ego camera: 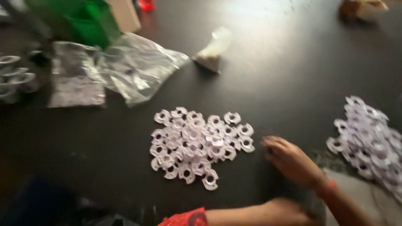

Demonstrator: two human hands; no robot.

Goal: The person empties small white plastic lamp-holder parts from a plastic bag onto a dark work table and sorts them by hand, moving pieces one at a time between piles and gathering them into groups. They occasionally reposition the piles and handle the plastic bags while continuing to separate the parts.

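A heap of small white ring-shaped plastic parts [197, 142] lies in the middle of the dark table [293, 75]. My right hand [291, 161] rests palm down on the table just right of this heap, fingers loosely curled and slightly apart, with nothing visible in it; a red band sits at its wrist. A second heap of the same white parts [370, 140] lies to the right of that hand. A forearm with a red sleeve [186, 218] runs along the bottom edge; its hand is hidden under my right wrist. The whole frame is motion-blurred.
Crumpled clear plastic bags [138, 67] and a flat grey bag [75, 79] lie at the back left, with a small filled bag [213, 50] beyond the heap. A green object [83, 21], a cardboard box [125, 14] and stacked ring parts [14, 77] stand at the left.
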